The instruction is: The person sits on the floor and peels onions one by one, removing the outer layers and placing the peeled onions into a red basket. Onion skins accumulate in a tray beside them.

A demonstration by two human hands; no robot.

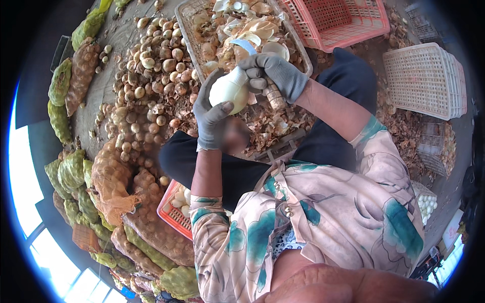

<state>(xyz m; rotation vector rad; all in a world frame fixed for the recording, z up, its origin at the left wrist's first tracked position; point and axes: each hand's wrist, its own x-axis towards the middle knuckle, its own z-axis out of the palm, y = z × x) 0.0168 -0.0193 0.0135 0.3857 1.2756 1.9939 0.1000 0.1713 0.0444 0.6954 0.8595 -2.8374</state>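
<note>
My left hand (212,117), in a grey work glove, cups a large, pale, peeled onion (229,92) from the left, its thumb pressed on the lower side. My right hand (274,74), gloved alike, is closed around a knife whose wrapped handle (275,96) sticks out below the fist. A bluish curved blade (245,45) shows above the knuckles. The right fingers are against the onion's upper end, hiding part of it. Beneath the hands lies a shallow tray (186,43) heaped with onion skins (250,28). A blurred patch covers the spot below the onion.
Unpeeled onions (151,83) spread over the floor at left, beside filled mesh sacks (111,178). A pink plastic crate (333,22) stands beyond the tray, with stacked white crates (416,81) at right. Near my left elbow a red crate (176,223) holds peeled onions.
</note>
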